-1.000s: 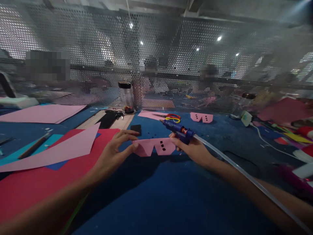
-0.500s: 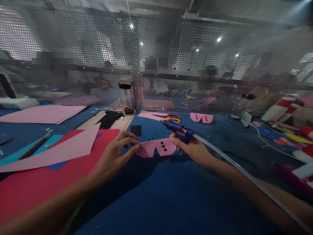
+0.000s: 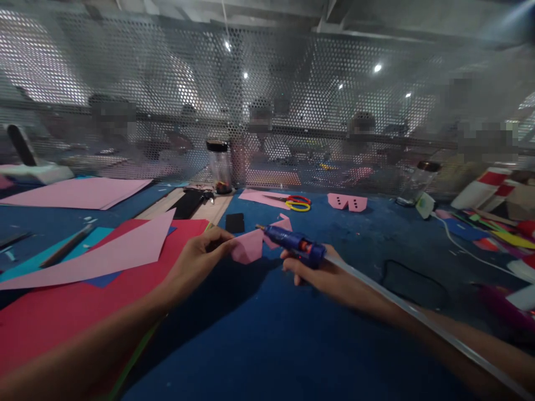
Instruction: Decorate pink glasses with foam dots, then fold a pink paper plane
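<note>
My left hand [image 3: 213,245] pinches the left end of a notched pink paper cutout [image 3: 248,248] above the blue table. My right hand [image 3: 311,264] is wrapped round a blue hot glue gun [image 3: 288,239], with a long clear glue stick [image 3: 376,295] running out of its back. The gun's nozzle points left over the cutout and covers part of it. Just behind lies a small black square [image 3: 234,223]. Farther back, scissors with red and yellow handles [image 3: 298,203] rest by a pink paper scrap [image 3: 254,196]. A second pink cutout with black squares [image 3: 346,202] lies to their right.
Pink sheets [image 3: 83,192] and a large red sheet [image 3: 104,312] cover the left side. A lidded jar [image 3: 220,170] stands before the perforated metal screen [image 3: 276,72]. Coloured scraps [image 3: 497,234] and a white cable [image 3: 460,250] are at right. Several people sit beyond the screen.
My right hand has let go of the cutout's right end and brought the glue gun left and down over it. My left hand keeps its pinch, and the cutout has tilted.
</note>
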A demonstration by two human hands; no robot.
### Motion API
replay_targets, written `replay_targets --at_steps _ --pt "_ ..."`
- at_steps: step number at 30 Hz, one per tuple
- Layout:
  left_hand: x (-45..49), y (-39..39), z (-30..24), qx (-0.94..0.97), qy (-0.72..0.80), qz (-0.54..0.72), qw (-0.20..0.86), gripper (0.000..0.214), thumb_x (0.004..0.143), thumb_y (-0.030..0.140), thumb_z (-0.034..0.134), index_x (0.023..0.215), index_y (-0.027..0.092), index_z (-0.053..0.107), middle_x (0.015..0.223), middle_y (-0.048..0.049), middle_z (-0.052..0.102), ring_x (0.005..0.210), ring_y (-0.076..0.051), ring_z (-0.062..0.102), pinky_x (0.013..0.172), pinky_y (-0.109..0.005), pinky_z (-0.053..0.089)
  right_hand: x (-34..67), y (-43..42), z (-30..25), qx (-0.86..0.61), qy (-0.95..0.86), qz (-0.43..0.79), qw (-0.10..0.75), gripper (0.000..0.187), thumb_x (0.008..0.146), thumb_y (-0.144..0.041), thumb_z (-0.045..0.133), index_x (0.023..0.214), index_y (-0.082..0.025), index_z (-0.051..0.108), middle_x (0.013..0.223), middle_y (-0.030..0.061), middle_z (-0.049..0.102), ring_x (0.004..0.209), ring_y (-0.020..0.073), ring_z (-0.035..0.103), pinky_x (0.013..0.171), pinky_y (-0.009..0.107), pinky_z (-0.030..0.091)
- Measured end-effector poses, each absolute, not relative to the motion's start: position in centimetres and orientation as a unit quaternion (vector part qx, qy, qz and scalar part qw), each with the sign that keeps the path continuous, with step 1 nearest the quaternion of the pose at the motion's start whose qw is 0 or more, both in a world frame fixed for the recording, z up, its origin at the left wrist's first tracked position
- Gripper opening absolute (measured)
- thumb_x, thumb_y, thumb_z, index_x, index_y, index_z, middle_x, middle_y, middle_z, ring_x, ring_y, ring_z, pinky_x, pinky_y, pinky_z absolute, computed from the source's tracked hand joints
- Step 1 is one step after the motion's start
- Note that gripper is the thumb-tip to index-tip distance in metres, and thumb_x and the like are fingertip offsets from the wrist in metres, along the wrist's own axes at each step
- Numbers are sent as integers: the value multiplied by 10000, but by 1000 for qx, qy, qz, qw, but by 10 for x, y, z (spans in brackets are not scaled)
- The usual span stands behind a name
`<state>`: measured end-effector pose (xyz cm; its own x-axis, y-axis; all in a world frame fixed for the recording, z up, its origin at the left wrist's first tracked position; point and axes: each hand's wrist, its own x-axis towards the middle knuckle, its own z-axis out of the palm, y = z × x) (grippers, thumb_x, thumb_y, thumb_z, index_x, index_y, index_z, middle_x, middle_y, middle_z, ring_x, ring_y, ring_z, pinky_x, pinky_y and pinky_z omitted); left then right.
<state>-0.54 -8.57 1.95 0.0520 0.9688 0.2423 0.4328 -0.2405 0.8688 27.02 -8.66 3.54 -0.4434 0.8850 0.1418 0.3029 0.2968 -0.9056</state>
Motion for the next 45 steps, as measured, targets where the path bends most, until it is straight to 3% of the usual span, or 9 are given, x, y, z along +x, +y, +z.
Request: replay_targets --at_steps 11,23,45 --pt "-2 -89 23 670 502 445 318 258 922 427 608 852 191 688 826 -16 662 807 -187 617 737 -291 467 266 -95 31 -370 -781 425 269 249 910 -420 632 846 -214 509 643 -57 516 508 95 552 478 209 433" --pt "-2 -90 21 685 492 435 315 259 934 443 584 847 225 693 831 -24 688 824 -210 650 758 -330 514 263 -99 33 -389 -791 405 242 217 910 -394 608 840 -215 509 634 -40 552 538 120 573 503 236 448" --pt "1 -93 23 698 501 422 290 292 933 459 573 828 205 670 806 -21 646 779 -188 602 718 -301 472 262 -95 29 -407 -809 354 235 184 870 -365 646 846 -210 550 642 -27 592 534 117 540 489 223 393"
